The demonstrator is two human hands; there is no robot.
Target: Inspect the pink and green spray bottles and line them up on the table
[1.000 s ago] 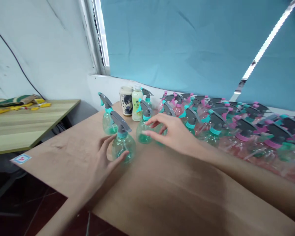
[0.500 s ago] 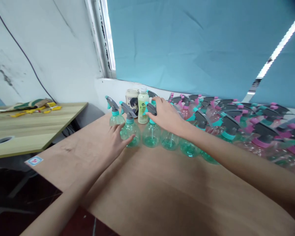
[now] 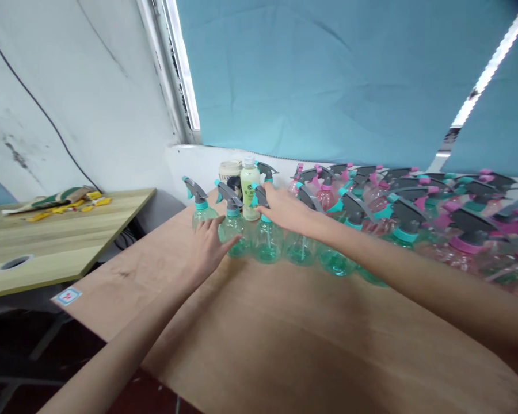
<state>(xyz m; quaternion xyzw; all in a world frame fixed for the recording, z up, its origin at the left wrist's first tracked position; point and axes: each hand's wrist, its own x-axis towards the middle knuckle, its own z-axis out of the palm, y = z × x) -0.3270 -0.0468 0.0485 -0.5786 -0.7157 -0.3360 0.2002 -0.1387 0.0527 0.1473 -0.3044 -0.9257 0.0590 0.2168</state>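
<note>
My left hand point(image 3: 208, 248), fingers apart and thumb stretched out, lies against the near left side of a green spray bottle point(image 3: 240, 244) with a grey and teal head. Left of it stands another green spray bottle point(image 3: 205, 213), partly behind my fingers. My right hand point(image 3: 285, 206) reaches across from the right, thumb and fingers closed around the head of a third green spray bottle point(image 3: 267, 244). Its fingertips are partly hidden. Farther right in the front row is a green spray bottle point(image 3: 301, 250) under my right forearm.
Behind the row stand a light green drink bottle point(image 3: 251, 192) and a lidded cup point(image 3: 228, 172) by the wall. Pink and green spray bottles point(image 3: 464, 250) crowd the right side. A second table point(image 3: 69, 241) at left carries yellow items point(image 3: 90, 198).
The spray bottle beside my left hand has shifted slightly right, nearer its neighbour. My right thumb and fingers have come lower and closer together at the third bottle's head.
</note>
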